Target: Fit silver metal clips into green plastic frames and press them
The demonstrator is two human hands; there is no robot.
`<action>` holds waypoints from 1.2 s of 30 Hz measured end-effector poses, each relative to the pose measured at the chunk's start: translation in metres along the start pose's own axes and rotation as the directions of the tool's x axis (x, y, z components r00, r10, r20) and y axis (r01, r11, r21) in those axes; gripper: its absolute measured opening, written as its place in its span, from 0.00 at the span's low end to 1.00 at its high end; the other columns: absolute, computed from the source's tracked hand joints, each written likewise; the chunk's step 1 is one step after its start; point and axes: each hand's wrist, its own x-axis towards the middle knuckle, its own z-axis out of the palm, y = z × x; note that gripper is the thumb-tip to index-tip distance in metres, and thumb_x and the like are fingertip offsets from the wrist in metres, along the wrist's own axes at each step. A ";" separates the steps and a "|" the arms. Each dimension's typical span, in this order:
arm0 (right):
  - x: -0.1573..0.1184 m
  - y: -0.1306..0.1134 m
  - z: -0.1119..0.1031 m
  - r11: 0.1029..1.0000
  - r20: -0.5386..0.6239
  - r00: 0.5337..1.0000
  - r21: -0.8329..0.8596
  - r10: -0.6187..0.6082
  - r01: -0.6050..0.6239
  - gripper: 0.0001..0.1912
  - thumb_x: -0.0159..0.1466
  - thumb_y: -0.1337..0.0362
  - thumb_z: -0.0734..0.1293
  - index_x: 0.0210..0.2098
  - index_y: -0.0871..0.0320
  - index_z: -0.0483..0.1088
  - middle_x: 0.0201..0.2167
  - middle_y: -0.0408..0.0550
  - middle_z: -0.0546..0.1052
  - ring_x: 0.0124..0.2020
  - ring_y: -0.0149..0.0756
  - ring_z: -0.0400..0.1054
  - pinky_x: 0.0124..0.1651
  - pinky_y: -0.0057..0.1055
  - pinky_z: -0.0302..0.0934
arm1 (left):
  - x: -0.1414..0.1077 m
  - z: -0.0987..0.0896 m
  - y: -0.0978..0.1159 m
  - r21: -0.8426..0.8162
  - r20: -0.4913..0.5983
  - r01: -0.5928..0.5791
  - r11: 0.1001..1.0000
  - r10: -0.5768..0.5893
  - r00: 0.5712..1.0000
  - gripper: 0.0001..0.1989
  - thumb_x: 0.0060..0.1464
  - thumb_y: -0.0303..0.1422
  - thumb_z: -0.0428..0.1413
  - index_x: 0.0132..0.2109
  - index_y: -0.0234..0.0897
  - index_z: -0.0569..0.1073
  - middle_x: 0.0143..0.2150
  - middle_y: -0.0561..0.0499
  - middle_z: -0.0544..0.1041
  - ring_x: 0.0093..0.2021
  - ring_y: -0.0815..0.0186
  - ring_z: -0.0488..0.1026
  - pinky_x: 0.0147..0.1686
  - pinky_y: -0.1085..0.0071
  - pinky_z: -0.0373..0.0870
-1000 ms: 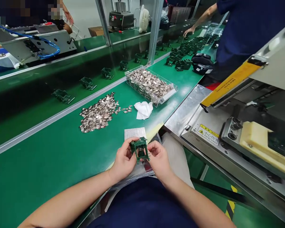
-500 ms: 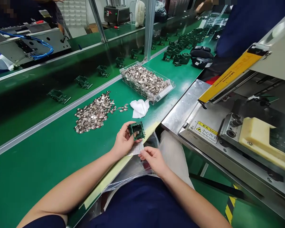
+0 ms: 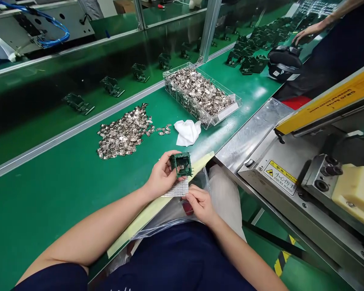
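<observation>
My left hand (image 3: 163,174) is closed around a dark green plastic frame (image 3: 184,163), thumb at its front edge; a small metal piece shows inside the opening. Below the frame lies a silvery gridded sheet (image 3: 179,189) at the table edge. The fingers of my right hand (image 3: 200,202) pinch the sheet's right end. A heap of small metal pieces (image 3: 121,135) rests on the green table (image 3: 63,178), with several more beside it. Near them are a crumpled white cloth (image 3: 187,132) and a clear tray (image 3: 214,121) full of the same pieces.
Green frames (image 3: 111,86) stand in a row behind the metal rail (image 3: 79,125). More frames (image 3: 251,64) and a black case (image 3: 283,64) sit at the back right, near another person's hand (image 3: 311,31). A machine (image 3: 282,178) with a warning label is on the right.
The view has shifted, with the table and machine appearing lower and closer. Another person's hand has come over the black case. My hands keep their holds on the frame and the sheet.
</observation>
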 end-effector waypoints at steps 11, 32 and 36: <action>-0.009 -0.018 -0.006 0.967 0.026 0.997 -0.246 0.071 -0.062 0.17 0.72 0.61 0.57 0.32 0.56 0.72 0.25 0.47 0.71 0.27 0.39 0.65 0.31 0.34 0.59 | 0.000 -0.002 -0.002 -0.034 0.016 0.012 0.999 -0.012 1.000 0.25 0.52 0.42 0.62 0.52 0.38 0.63 0.37 0.50 0.71 0.29 0.68 0.76 0.25 0.76 0.76; -0.014 -0.002 0.011 0.968 -0.121 0.976 -0.151 0.183 -0.200 0.21 0.68 0.53 0.59 0.23 0.56 0.68 0.20 0.45 0.67 0.23 0.36 0.62 0.27 0.32 0.55 | 0.000 -0.004 -0.001 -0.005 0.026 -0.038 0.999 0.038 0.999 0.23 0.53 0.40 0.61 0.51 0.37 0.64 0.38 0.49 0.72 0.32 0.67 0.76 0.26 0.75 0.77; -0.012 0.000 0.002 0.931 -0.071 0.964 -0.251 0.254 -0.264 0.17 0.66 0.59 0.60 0.23 0.56 0.69 0.20 0.45 0.70 0.22 0.35 0.62 0.25 0.30 0.52 | 0.000 -0.004 -0.002 -0.008 0.033 -0.017 1.000 0.018 0.999 0.24 0.52 0.41 0.61 0.52 0.38 0.64 0.38 0.49 0.72 0.32 0.67 0.76 0.26 0.75 0.77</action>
